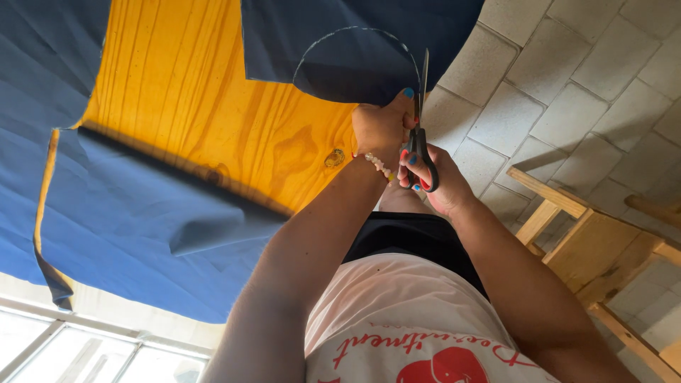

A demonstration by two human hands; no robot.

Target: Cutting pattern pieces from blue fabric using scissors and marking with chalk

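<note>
Blue fabric [355,57] on wooden table [213,106], edge overhanging; soft, light, floppy, likely needs tension near chalk curve. Left hand [383,124] pinching fabric edge. Right hand [433,181] closed through scissors [422,120] handles, blades along curve.

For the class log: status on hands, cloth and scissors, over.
Right hand works scissors along chalk curve. Left hand grips navy cloth edge. Nothing blocks the blades.

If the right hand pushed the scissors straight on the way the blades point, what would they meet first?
The right hand aims the scissors along the chalk curve, so they would probably meet more dark blue fabric first.
</note>
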